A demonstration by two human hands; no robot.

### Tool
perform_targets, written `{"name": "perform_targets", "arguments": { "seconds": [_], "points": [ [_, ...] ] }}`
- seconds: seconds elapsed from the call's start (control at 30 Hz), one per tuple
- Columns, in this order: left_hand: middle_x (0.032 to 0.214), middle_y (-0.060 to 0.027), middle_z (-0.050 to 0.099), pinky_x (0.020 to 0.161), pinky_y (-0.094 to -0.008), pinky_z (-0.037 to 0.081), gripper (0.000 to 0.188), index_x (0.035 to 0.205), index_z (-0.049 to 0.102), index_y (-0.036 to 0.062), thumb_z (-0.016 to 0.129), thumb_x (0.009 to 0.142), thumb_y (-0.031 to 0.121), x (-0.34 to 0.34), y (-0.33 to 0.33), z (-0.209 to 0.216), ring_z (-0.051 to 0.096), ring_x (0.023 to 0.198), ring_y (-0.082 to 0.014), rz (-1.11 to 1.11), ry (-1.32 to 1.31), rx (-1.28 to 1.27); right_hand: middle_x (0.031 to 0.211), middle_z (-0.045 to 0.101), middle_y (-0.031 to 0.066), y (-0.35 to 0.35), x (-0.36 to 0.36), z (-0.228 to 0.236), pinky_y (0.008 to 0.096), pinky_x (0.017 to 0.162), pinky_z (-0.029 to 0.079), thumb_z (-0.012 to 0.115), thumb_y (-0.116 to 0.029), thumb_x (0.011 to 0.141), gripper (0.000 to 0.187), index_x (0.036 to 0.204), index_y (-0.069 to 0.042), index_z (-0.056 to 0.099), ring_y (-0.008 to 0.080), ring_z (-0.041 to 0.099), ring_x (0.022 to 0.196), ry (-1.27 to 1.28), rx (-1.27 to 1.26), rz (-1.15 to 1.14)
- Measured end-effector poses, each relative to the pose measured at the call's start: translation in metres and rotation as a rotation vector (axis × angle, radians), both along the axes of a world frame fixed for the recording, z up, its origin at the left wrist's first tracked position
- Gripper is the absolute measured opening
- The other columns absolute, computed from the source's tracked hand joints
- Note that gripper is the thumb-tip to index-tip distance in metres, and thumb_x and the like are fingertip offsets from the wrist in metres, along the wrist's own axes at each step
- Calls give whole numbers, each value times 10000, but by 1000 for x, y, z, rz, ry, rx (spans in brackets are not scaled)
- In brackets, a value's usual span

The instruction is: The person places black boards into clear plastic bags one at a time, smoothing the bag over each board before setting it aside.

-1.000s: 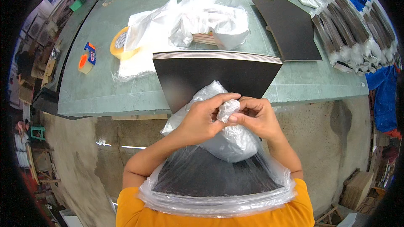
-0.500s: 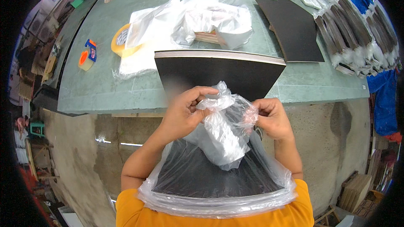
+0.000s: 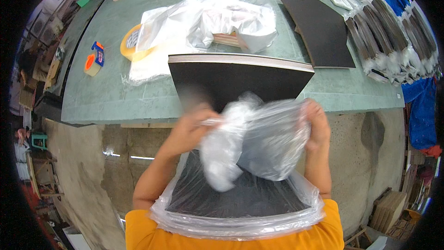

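A thin clear plastic bag (image 3: pixel 277 143), crumpled and smeared by motion, is stretched between my two hands. My left hand (image 3: pixel 194 129) is closed on its bunched left part, and my right hand (image 3: pixel 317 125) pinches its right edge. Below them, close against my orange shirt, lies a black panel under clear plastic (image 3: pixel 231 199), its film gathered in folds along the near side. Just beyond my hands a stack of black boards (image 3: pixel 240 76) with pale layered edges leans up at the table's near edge; the bag overlaps its lower part.
On the green table (image 3: pixel 360 95) lie white plastic sheets (image 3: pixel 166 37), a yellow tape roll (image 3: pixel 130 41) and a tape dispenser (image 3: pixel 95 58). Black boards (image 3: pixel 323 32) lie at right, beside several plastic-wrapped black bundles (image 3: pixel 381 37). Concrete floor (image 3: pixel 365 157) shows below.
My right hand has moved right and slightly up, pulling the bag wider. My left hand has shifted a little left and down, and the crumpled film has spread out.
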State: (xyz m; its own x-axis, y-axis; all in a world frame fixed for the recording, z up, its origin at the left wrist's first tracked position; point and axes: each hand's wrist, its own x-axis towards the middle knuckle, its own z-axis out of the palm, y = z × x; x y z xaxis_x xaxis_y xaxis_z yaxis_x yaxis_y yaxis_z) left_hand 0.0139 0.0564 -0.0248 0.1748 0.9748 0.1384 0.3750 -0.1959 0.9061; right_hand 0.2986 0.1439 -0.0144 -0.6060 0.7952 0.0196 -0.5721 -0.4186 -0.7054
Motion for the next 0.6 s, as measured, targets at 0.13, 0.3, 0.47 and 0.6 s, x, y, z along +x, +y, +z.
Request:
{"name": "perform_targets", "arguments": {
  "seconds": [0.13, 0.3, 0.47, 0.6],
  "points": [
    [837, -70, 564, 693, -268, 445, 146, 882, 555, 31, 510, 797, 140, -128, -73, -102, 543, 745, -151, 633, -276, -420, 761, 592, 92, 21, 46, 7, 292, 587, 493, 582, -172, 778, 150, 781, -23, 570, 154, 570, 643, -83, -368, -552],
    [713, -40, 539, 543, -225, 414, 39, 730, 529, 0, 510, 742, 32, -195, -97, -72, 493, 616, -84, 1167, -157, 238, 645, 577, 53, 1, 63, -10, 253, 524, 460, 637, -149, 714, 120, 710, -53, 565, 116, 548, 551, -423, 17, -358],
    [747, -49, 533, 527, -223, 422, 227, 895, 504, 53, 610, 695, 78, 5, -19, 56, 520, 605, -118, 628, -184, -47, 608, 535, 20, -25, -44, 9, 239, 475, 413, 729, -157, 629, 241, 650, -62, 509, 100, 509, 524, -240, 77, 88],
    [646, -31, 551, 517, -242, 402, 178, 719, 551, 43, 643, 732, 194, 49, -5, 59, 480, 539, -110, 51, -191, -87, 616, 531, 29, -37, -82, 17, 215, 485, 394, 583, -254, 795, 248, 663, -65, 490, 97, 491, 534, 16, -77, 109]
  ]
}}
